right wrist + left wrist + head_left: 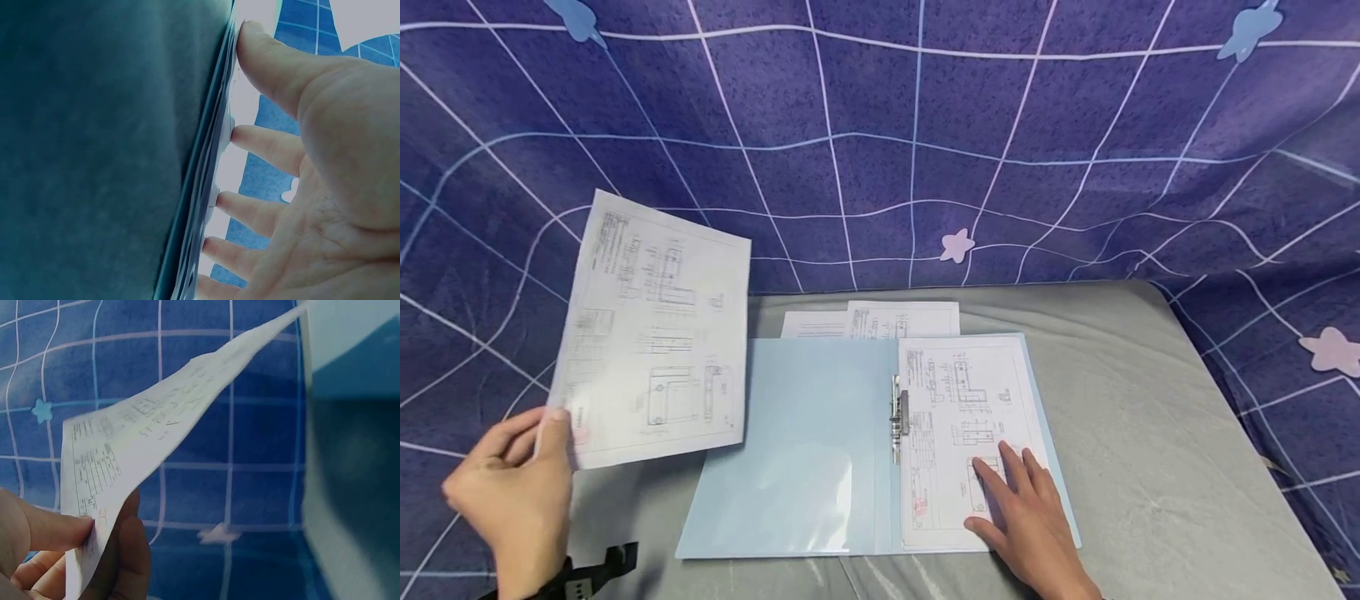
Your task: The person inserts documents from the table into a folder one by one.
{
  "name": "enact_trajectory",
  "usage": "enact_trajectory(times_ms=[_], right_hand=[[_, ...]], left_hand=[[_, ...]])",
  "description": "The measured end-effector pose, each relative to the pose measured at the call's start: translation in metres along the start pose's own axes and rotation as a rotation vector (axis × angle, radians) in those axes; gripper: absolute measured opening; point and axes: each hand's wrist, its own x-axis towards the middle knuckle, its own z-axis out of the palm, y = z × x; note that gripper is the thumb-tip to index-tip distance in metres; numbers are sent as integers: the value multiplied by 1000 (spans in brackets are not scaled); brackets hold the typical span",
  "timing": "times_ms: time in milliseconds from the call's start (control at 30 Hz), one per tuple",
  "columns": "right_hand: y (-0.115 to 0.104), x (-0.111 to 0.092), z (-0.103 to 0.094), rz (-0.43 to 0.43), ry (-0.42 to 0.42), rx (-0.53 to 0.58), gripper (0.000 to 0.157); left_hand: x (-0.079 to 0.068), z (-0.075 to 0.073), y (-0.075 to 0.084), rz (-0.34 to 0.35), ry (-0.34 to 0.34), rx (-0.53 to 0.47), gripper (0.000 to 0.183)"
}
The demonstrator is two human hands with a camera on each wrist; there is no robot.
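Note:
My left hand [520, 483] pinches the lower left corner of a printed drawing sheet [662, 333], lifted above the table's left side. In the left wrist view the thumb [59, 531] lies on the printed face, with fingers behind the paper. A light blue folder [782, 467] lies spread flat, its metal clip [898, 417] beside the fold. On its right half rests a stack of drawing sheets [947, 442]. My right hand [1030, 517] rests on that stack with fingers spread, fingertips touching the paper in the right wrist view.
Two more printed sheets, a front one [917, 315] and one partly behind it [812, 323], stick out past the folder's far edge. A grey cloth covers the table [1157, 433]. Behind it hangs a blue gridded curtain [865, 167] with star shapes.

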Motion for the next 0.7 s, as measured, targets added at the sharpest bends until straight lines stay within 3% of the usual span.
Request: enact_trajectory(times_ms=[167,233,500,700], right_hand=[[0,0,1,11,-10,15,75],[-1,0,1,12,-15,21,75],[-2,1,-1,2,-17,34,74],[-1,1,-3,-34,32,67,72]], left_hand=[[-20,13,-5,-162,-111,-225,14],[-29,19,-7,-204,-152,-265,16],[-66,41,-7,-324,-301,-237,24],[-91,54,-5,-397,-427,-239,28]])
